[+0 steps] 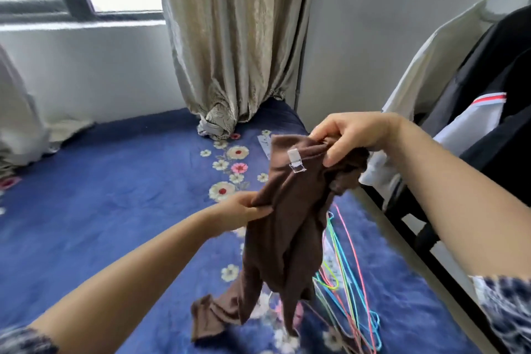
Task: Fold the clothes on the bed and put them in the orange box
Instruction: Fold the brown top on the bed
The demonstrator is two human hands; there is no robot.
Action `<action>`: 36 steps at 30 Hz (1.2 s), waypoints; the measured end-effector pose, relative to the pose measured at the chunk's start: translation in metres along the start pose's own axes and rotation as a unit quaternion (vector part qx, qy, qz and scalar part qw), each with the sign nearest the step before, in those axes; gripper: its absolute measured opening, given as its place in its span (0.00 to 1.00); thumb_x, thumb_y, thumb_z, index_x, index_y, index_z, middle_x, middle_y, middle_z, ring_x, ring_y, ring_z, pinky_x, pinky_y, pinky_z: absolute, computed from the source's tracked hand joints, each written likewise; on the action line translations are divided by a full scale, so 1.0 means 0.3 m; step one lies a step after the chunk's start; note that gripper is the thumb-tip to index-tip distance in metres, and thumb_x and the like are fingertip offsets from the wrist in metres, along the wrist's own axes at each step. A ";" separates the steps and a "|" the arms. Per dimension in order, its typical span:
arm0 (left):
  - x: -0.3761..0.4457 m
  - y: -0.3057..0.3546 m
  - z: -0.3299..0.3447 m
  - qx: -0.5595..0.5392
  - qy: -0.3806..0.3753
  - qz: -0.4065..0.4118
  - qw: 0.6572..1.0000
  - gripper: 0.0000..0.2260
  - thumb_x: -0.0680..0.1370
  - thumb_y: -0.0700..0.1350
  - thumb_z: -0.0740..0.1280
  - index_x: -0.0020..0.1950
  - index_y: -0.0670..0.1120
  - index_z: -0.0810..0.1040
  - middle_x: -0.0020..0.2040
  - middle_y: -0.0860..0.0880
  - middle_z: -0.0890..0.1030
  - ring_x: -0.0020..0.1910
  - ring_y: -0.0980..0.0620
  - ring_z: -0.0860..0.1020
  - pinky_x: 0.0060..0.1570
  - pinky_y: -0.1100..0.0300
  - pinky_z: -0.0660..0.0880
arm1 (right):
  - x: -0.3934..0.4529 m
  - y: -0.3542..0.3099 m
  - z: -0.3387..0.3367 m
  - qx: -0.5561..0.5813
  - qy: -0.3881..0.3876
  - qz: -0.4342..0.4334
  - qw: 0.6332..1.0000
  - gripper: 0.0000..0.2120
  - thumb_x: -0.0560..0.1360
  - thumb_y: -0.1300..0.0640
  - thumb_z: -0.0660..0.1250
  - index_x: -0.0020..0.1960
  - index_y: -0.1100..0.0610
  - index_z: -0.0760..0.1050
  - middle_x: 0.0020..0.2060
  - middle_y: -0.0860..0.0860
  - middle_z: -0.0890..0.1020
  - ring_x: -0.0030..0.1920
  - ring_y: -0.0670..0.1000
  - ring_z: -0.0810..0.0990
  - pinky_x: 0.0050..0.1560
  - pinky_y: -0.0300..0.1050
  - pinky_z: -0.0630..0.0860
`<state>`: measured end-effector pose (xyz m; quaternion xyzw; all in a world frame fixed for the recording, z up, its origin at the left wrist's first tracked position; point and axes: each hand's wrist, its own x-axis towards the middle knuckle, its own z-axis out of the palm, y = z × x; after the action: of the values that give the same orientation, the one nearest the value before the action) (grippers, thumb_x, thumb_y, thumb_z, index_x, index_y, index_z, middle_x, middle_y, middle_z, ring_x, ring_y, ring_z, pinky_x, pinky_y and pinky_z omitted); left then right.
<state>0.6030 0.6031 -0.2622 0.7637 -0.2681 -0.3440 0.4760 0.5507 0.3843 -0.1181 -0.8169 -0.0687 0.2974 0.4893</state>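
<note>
Your left hand (247,210) and right hand (353,138) both pinch the limp brown stretch-knit garment (287,224); spread it flat on the blue floral bed (115,195) before folding.

Brown knit garment (284,210), centre frame, pinched by left hand (247,210) and right hand (353,135); blue floral bedsheet (115,187) beneath; coloured wire hangers (344,282) lower right; beige curtain (232,37) top centre.
</note>
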 end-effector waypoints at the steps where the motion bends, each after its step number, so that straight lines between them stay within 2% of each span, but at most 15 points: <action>1: -0.043 0.033 -0.056 -0.022 0.049 0.018 0.998 0.05 0.79 0.41 0.63 0.53 0.47 0.76 0.50 0.50 0.77 0.48 0.57 0.74 0.54 0.65 0.72 | 0.010 -0.054 0.008 -0.027 0.033 -0.014 0.999 0.12 0.61 0.66 0.67 0.45 0.62 0.76 0.30 0.49 0.81 0.29 0.44 0.78 0.29 0.34 0.75; 3: -0.120 0.086 -0.150 -0.105 0.116 0.046 0.987 0.10 0.80 0.37 0.58 0.57 0.47 0.74 0.51 0.50 0.78 0.46 0.60 0.76 0.51 0.68 0.73 | 0.016 -0.134 0.016 -0.142 0.110 -0.023 0.983 0.14 0.61 0.59 0.73 0.44 0.63 0.76 0.32 0.53 0.76 0.32 0.47 0.74 0.32 0.35 0.71; 5: -0.236 0.150 -0.257 -0.169 0.168 0.089 0.967 0.12 0.79 0.35 0.58 0.59 0.45 0.74 0.50 0.52 0.80 0.43 0.62 0.79 0.44 0.71 0.75 | 0.027 -0.227 0.034 -0.328 0.151 0.010 0.933 0.17 0.64 0.55 0.77 0.45 0.62 0.74 0.32 0.49 0.72 0.35 0.48 0.71 0.34 0.39 0.66; 7: -0.337 0.216 -0.330 -0.197 0.182 0.121 0.956 0.09 0.76 0.36 0.63 0.53 0.46 0.77 0.42 0.55 0.84 0.40 0.63 0.80 0.38 0.71 0.75 | 0.036 -0.304 0.060 -0.435 0.207 0.035 0.875 0.09 0.67 0.58 0.72 0.44 0.55 0.73 0.33 0.45 0.74 0.38 0.49 0.74 0.37 0.41 0.69; 10: -0.465 0.298 -0.410 -0.241 0.192 0.145 0.940 0.08 0.77 0.37 0.62 0.50 0.49 0.75 0.38 0.56 0.84 0.37 0.62 0.81 0.37 0.69 0.77 | 0.055 -0.395 0.112 -0.499 0.353 -0.010 0.791 0.07 0.69 0.61 0.66 0.47 0.55 0.77 0.42 0.51 0.79 0.48 0.55 0.76 0.44 0.46 0.73; 12: -0.563 0.346 -0.441 -0.259 0.171 0.145 0.940 0.08 0.73 0.43 0.65 0.51 0.49 0.77 0.39 0.54 0.84 0.38 0.59 0.82 0.37 0.67 0.78 | 0.073 -0.443 0.137 -0.407 0.468 -0.097 0.778 0.09 0.69 0.64 0.65 0.48 0.57 0.78 0.41 0.54 0.79 0.46 0.55 0.76 0.43 0.45 0.71; 14: -0.640 0.384 -0.459 -0.262 0.146 0.143 0.943 0.20 0.56 0.50 0.80 0.45 0.47 0.84 0.40 0.50 0.85 0.38 0.56 0.83 0.35 0.65 0.78 | 0.090 -0.469 0.161 -0.193 0.520 -0.198 0.808 0.04 0.70 0.65 0.67 0.41 0.57 0.78 0.34 0.52 0.77 0.40 0.52 0.74 0.40 0.44 0.69; 16: -0.721 0.409 -0.480 -0.283 0.159 0.152 0.933 0.28 0.39 0.50 0.83 0.36 0.44 0.86 0.37 0.47 0.84 0.34 0.54 0.83 0.31 0.63 0.78 | 0.123 -0.486 0.214 0.000 0.544 -0.256 0.799 0.10 0.70 0.64 0.68 0.36 0.51 0.74 0.31 0.48 0.75 0.35 0.48 0.74 0.37 0.43 0.70; 18: -0.782 0.419 -0.510 -0.305 0.188 0.166 0.919 0.29 0.35 0.49 0.83 0.34 0.43 0.85 0.34 0.47 0.84 0.32 0.53 0.83 0.29 0.63 0.77 | 0.177 -0.489 0.272 0.138 0.533 -0.236 0.801 0.11 0.73 0.63 0.66 0.36 0.51 0.71 0.32 0.49 0.74 0.34 0.47 0.73 0.32 0.42 0.73; 21: -0.877 0.398 -0.533 -0.304 0.183 0.148 0.923 0.30 0.35 0.49 0.83 0.35 0.43 0.85 0.35 0.46 0.84 0.33 0.53 0.83 0.29 0.63 0.78 | 0.283 -0.491 0.385 0.294 0.425 -0.160 0.841 0.09 0.79 0.61 0.56 0.42 0.53 0.70 0.37 0.52 0.74 0.36 0.50 0.72 0.34 0.44 0.73; 26: -1.004 0.261 -0.561 -0.297 0.168 0.077 0.937 0.30 0.34 0.52 0.83 0.33 0.43 0.85 0.35 0.47 0.84 0.33 0.54 0.83 0.29 0.63 0.78 | 0.335 -0.558 0.494 0.275 0.309 -0.238 0.879 0.13 0.79 0.65 0.55 0.53 0.53 0.75 0.43 0.55 0.79 0.41 0.51 0.78 0.43 0.45 0.77; 28: -1.066 0.213 -0.592 -0.296 0.182 0.089 0.933 0.30 0.35 0.51 0.83 0.34 0.43 0.85 0.35 0.47 0.84 0.31 0.53 0.82 0.29 0.63 0.78 | 0.287 -0.598 0.518 0.082 0.244 -0.256 0.932 0.09 0.78 0.63 0.60 0.53 0.51 0.75 0.45 0.50 0.80 0.45 0.47 0.78 0.47 0.40 0.76; 30: -1.130 0.184 -0.646 -0.260 0.170 0.098 0.945 0.26 0.40 0.52 0.83 0.34 0.46 0.85 0.34 0.48 0.83 0.31 0.54 0.81 0.29 0.64 0.77 | 0.236 -0.633 0.523 -0.158 0.198 -0.200 0.946 0.11 0.73 0.56 0.69 0.55 0.47 0.73 0.48 0.44 0.79 0.50 0.45 0.77 0.52 0.40 0.74; 33: -1.213 0.157 -0.709 -0.166 0.129 0.100 0.972 0.17 0.53 0.55 0.81 0.27 0.50 0.76 0.28 0.49 0.74 0.26 0.57 0.73 0.26 0.67 0.71 | 0.211 -0.654 0.551 -0.358 0.175 -0.114 0.910 0.29 0.65 0.51 0.76 0.63 0.48 0.70 0.54 0.43 0.76 0.56 0.46 0.74 0.60 0.43 0.71; 36: -1.264 0.106 -0.745 -0.037 0.225 0.061 0.972 0.20 0.48 0.45 0.81 0.28 0.49 0.71 0.29 0.48 0.71 0.28 0.55 0.70 0.25 0.68 0.68 | 0.219 -0.622 0.574 -0.511 0.143 -0.014 0.847 0.30 0.66 0.57 0.75 0.64 0.54 0.66 0.55 0.49 0.74 0.56 0.51 0.74 0.57 0.47 0.72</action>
<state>0.5398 0.9909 -0.0614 0.7859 -0.1871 -0.1431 0.5716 0.5423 0.6368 -0.0480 -0.9840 -0.1516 0.0930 0.0107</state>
